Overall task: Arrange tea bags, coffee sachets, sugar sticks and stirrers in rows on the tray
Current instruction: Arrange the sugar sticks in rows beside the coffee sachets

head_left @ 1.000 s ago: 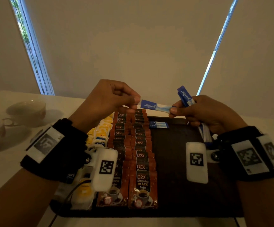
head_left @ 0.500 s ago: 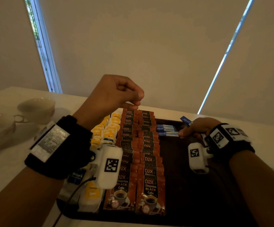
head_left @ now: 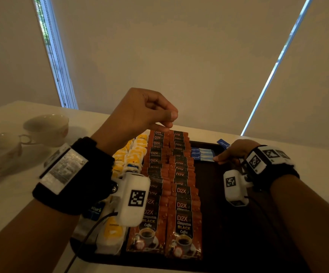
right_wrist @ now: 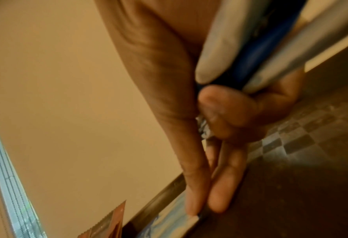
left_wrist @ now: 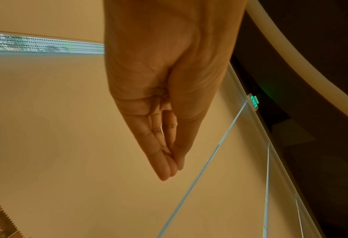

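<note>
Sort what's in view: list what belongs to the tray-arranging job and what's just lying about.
Job:
- tray
- coffee sachets
- tea bags
- sugar sticks
- right hand, setting down a stick and gripping spare sticks
- left hand, raised and holding nothing

Lying about:
- two cups
- window blinds

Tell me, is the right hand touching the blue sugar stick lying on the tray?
Touching. In the right wrist view, the right hand's fingertips press on the end of the sugar stick on the tray.
</note>
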The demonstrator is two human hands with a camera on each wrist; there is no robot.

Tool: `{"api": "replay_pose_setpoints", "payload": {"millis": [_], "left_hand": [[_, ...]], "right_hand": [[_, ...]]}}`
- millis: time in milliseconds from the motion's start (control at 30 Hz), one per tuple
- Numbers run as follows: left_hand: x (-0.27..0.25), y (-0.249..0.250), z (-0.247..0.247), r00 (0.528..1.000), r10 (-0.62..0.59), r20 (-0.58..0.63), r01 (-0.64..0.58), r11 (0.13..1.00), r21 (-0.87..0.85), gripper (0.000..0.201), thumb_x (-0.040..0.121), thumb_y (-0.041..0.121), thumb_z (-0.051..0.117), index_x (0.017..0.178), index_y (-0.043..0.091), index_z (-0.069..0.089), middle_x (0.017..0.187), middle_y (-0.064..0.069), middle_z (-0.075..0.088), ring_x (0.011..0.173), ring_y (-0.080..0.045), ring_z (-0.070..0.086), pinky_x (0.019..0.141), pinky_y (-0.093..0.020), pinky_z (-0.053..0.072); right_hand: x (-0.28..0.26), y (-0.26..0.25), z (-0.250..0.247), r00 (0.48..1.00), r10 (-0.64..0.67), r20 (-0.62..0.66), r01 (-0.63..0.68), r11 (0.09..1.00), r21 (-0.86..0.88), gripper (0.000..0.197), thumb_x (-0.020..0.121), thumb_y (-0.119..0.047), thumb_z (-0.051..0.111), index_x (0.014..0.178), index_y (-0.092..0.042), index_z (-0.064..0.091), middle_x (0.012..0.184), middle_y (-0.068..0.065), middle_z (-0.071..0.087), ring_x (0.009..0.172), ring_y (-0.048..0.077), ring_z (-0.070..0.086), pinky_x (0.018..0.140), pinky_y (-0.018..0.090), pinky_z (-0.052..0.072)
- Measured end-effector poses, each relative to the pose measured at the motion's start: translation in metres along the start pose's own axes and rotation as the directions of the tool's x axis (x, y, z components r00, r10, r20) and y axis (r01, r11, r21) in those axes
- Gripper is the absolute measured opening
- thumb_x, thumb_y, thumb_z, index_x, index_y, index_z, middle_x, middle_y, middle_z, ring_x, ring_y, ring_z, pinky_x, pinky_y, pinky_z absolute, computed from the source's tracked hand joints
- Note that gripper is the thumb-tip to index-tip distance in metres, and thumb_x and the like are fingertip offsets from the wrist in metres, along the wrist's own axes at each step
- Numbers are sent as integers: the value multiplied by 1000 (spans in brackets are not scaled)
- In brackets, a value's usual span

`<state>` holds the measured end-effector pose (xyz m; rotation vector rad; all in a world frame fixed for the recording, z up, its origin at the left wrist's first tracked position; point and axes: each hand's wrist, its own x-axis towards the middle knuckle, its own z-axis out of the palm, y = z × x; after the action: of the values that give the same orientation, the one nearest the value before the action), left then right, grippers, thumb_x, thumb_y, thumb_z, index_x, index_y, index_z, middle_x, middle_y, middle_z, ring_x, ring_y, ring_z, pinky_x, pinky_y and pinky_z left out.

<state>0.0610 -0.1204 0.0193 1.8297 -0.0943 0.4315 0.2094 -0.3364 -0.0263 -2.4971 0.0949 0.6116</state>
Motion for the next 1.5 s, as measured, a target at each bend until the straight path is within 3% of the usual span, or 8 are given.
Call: {"api": "replay_pose_setpoints", "payload": {"millis": [67, 233, 500, 600, 733, 1033, 1267, 1500], "left_hand": [[0, 0, 0, 1000, 1, 2, -1, 1000, 4, 4, 81, 5, 68, 86, 5, 69, 88, -20, 70, 67, -14, 68, 62, -23, 57], [0, 1, 0, 1000, 10, 7, -10, 1000, 24, 4, 82, 5, 68, 85, 6, 69, 87, -21, 70, 67, -15, 67, 62, -23, 57], [-4, 4, 11, 994, -62, 94, 57, 997, 53, 28, 82, 27, 67, 96, 3, 69, 85, -12, 71, 74, -15, 70, 63, -25, 58], [-8, 9, 18, 976, -96, 196, 89, 995, 42, 41, 73, 37, 66, 97, 5, 70, 82, -10, 73, 77, -20, 71, 64, -25, 58], [-9, 8, 23, 974, -92, 206, 90, 996, 21, 18, 82, 16, 67, 93, 2, 70, 74, -12, 72, 69, -21, 70, 62, -24, 58], [-4, 3, 12, 998, -45, 54, 46, 999, -7, 7, 83, 10, 67, 88, 7, 70, 77, -12, 71, 64, -13, 66, 61, -24, 58], [-9, 4, 28, 992, -31, 121, 37, 998, -44, 16, 79, 13, 70, 93, 5, 69, 81, -11, 73, 71, -18, 71, 67, -29, 60], [-6, 3, 20, 993, -65, 102, 74, 994, -79, 13, 78, 10, 70, 89, 4, 71, 72, -9, 72, 64, -15, 69, 62, -23, 58]], "right_hand": [[-1, -1, 1, 1000, 7, 9, -6, 1000, -16, 23, 79, -14, 74, 92, -3, 58, 68, 4, 64, 37, 5, 53, 35, 17, 37], [-9, -4, -6, 981, -146, -130, 134, 986, -99, 25, 79, -24, 74, 85, -5, 59, 69, 3, 58, 69, 16, 55, 58, 24, 36], [-104, -31, 0, 807, -578, 120, 547, 809, 216, 20, 82, -27, 66, 77, -7, 63, 49, -5, 55, 34, 2, 35, 34, 14, 29], [-114, -33, 14, 804, -591, 67, 583, 805, 105, 23, 83, -27, 68, 65, -15, 59, 41, -8, 53, 32, 1, 39, 37, 14, 33], [-116, -34, 22, 799, -599, 56, 595, 801, 64, 19, 82, -29, 70, 69, -18, 61, 43, -8, 57, 33, -1, 42, 37, 14, 34], [-123, -18, -6, 808, -589, -29, 537, 714, 451, 20, 86, -25, 61, 80, -6, 61, 42, -7, 56, 32, 3, 30, 34, 11, 27], [-119, -21, 5, 801, -567, -191, 590, 692, 416, 16, 78, -23, 71, 74, -9, 64, 71, 6, 70, 35, 3, 32, 33, 14, 31], [-121, -18, -6, 795, -584, -163, 600, 719, 350, 13, 84, -21, 66, 77, -10, 66, 48, -8, 62, 33, 3, 33, 35, 12, 32]]}}
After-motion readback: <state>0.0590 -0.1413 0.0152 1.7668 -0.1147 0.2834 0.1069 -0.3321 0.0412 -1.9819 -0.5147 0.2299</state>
